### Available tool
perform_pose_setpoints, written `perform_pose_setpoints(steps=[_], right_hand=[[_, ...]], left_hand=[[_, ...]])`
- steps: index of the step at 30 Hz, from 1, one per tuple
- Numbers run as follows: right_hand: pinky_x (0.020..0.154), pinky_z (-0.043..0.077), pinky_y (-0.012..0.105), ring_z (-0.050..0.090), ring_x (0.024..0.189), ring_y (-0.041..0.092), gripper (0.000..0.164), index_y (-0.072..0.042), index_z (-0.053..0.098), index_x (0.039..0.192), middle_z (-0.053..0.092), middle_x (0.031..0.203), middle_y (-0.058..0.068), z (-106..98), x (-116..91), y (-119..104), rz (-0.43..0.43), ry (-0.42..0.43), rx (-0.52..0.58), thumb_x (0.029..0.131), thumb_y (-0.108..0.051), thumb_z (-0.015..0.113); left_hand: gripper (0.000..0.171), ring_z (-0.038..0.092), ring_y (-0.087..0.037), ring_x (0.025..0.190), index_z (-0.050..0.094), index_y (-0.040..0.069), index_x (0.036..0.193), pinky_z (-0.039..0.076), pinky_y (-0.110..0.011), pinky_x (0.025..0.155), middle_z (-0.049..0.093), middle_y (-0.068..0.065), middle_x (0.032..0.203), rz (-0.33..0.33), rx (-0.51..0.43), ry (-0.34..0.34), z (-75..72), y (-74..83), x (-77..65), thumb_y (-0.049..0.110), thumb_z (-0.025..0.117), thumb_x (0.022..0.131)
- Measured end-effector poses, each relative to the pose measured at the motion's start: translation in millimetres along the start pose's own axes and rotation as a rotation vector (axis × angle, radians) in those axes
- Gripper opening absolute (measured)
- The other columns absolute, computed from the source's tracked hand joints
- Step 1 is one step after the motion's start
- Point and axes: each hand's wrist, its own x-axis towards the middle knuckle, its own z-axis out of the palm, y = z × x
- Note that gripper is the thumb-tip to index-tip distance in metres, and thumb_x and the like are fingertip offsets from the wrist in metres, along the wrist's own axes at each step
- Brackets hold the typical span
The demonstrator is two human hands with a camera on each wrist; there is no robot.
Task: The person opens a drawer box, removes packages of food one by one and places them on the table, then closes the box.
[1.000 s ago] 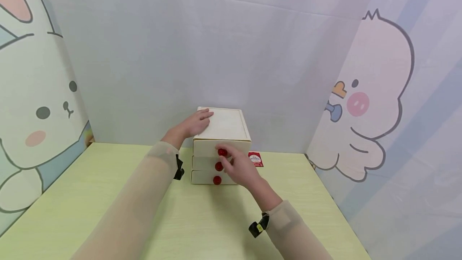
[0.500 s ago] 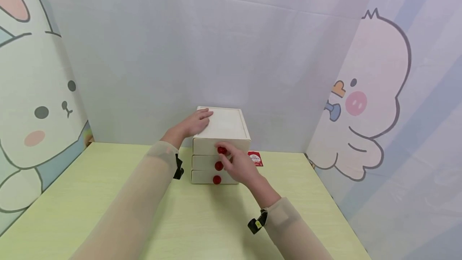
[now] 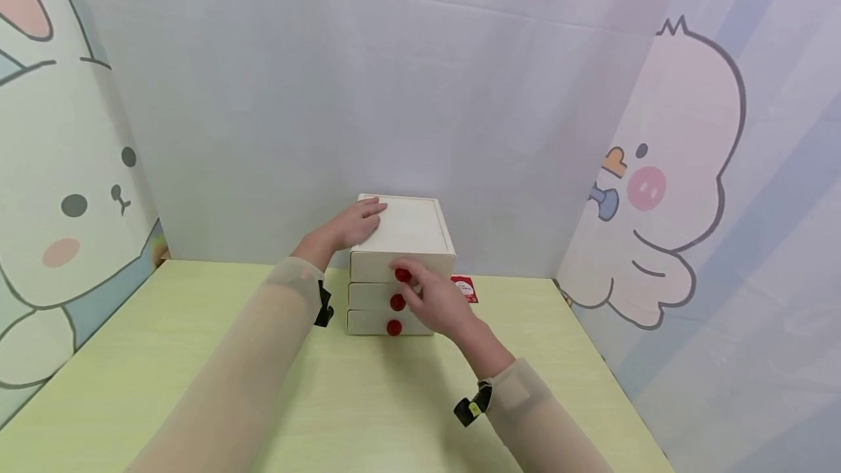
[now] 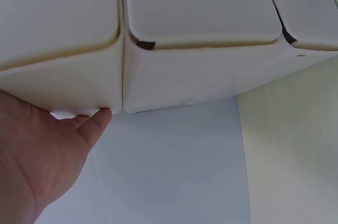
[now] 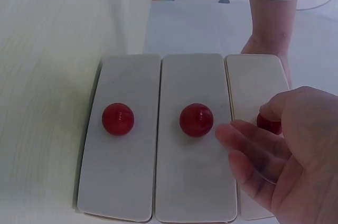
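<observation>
2 arms (image 3: pixel 230 374) reach forward, the left hand (image 3: pixel 355 226) with fingers (image 3: pixel 374 201) outstretched, the right hand (image 3: pixel 438 304) curled in a pinch.

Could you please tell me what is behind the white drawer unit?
A pale backdrop shows behind the drawer unit; a red card shows at its right edge. The unit covers whatever is directly behind it.

A grey-white fabric backdrop (image 3: pixel 420 93) fills upper centre; white rabbit-printed panel (image 3: pixel 39 130), left; pale bird-printed panel (image 3: pixel 696 122), right; yellow-green tabletop (image 3: pixel 368 414), bottom.

Room lies over the table (image 3: pixel 368 414) between the forearms (image 3: pixel 236 371), while the drawer box (image 3: pixel 417 233) blocks the way beyond.
</observation>
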Motion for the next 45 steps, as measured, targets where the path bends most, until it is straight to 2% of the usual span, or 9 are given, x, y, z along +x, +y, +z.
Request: perform_pose_setpoints(steps=[3,6,10,15,19,27,33,39,45], right_hand=[[0.065,0.058,0.024,0.068,0.072,0.007,0.041,-0.022,0.064,0.151,0.078,0.108,0.002,-2,-3,1,-0.025,-0.008,0.019,0.11,-0.016,0.065],[0.065,0.058,0.024,0.066,0.069,0.005,0.043,-0.021,0.064,0.153,0.078,0.114,0.002,-2,-9,4,-0.053,-0.017,0.086,0.111,-0.013,0.063],[0.062,0.058,0.026,0.065,0.066,0.004,0.038,-0.021,0.07,0.147,0.076,0.108,0.001,0,-15,9,-0.062,-0.063,0.141,0.111,-0.013,0.061],[0.063,0.057,0.024,0.063,0.071,0.008,0.031,-0.018,0.076,0.136,0.076,0.102,0.001,7,-18,16,-0.062,-0.114,0.102,0.11,-0.013,0.06],[0.065,0.055,0.024,0.063,0.078,0.011,0.029,-0.018,0.077,0.131,0.076,0.102,-0.002,13,-18,23,-0.045,-0.119,0.064,0.108,-0.011,0.061],[0.07,0.057,0.026,0.066,0.085,0.014,0.029,-0.021,0.074,0.131,0.075,0.102,0.0,27,-14,33,0.006,-0.13,0.076,0.106,-0.012,0.063],[0.076,0.06,0.027,0.068,0.091,0.016,0.031,-0.018,0.073,0.133,0.075,0.109,0.003,33,-9,36,0.035,-0.155,0.155,0.104,-0.01,0.064],[0.074,0.063,0.026,0.07,0.094,0.018,0.03,-0.016,0.074,0.134,0.075,0.114,0.005,35,-7,39,0.055,-0.181,0.241,0.105,-0.011,0.067],[0.074,0.063,0.026,0.071,0.094,0.016,0.028,-0.018,0.074,0.135,0.076,0.114,0.003,36,-8,41,0.05,-0.2,0.232,0.108,-0.016,0.069]], left_hand=[[0.06,0.01,-0.039,0.173,0.033,0.014,0.174,0.013,-0.062,0.139,0.015,-0.011,0.186,0.0,-0.003,0.0,0.0,-0.1,0.5,0.033,0.026,0.118],[0.061,0.009,-0.039,0.173,0.033,0.015,0.174,0.013,-0.062,0.139,0.015,-0.01,0.186,-0.001,-0.001,-0.002,0.2,-0.5,1.6,0.034,0.025,0.117],[0.062,0.009,-0.04,0.173,0.032,0.014,0.175,0.012,-0.063,0.139,0.014,-0.011,0.186,0.003,0.011,-0.005,1.0,-1.8,2.6,0.034,0.024,0.117],[0.061,0.009,-0.04,0.173,0.031,0.014,0.175,0.012,-0.062,0.139,0.014,-0.011,0.186,0.0,0.009,-0.003,1.4,-2.0,2.5,0.034,0.024,0.117],[0.061,0.009,-0.04,0.173,0.032,0.014,0.174,0.012,-0.062,0.139,0.015,-0.011,0.186,-0.003,0.002,-0.001,1.4,-1.4,2.0,0.034,0.025,0.117],[0.062,0.009,-0.039,0.173,0.032,0.014,0.175,0.011,-0.061,0.139,0.015,-0.011,0.186,-0.002,0.008,0.003,2.3,-2.2,3.0,0.034,0.023,0.117],[0.062,0.009,-0.04,0.173,0.031,0.014,0.175,0.012,-0.061,0.139,0.014,-0.011,0.186,-0.003,0.01,0.005,1.8,-2.1,3.7,0.034,0.023,0.117],[0.061,0.01,-0.04,0.173,0.031,0.013,0.175,0.013,-0.061,0.139,0.015,-0.011,0.186,-0.003,0.006,0.007,0.9,0.0,3.2,0.033,0.024,0.117],[0.061,0.009,-0.04,0.173,0.031,0.014,0.175,0.012,-0.061,0.139,0.015,-0.011,0.186,-0.005,0.024,0.001,1.7,-1.3,2.8,0.033,0.024,0.117]])
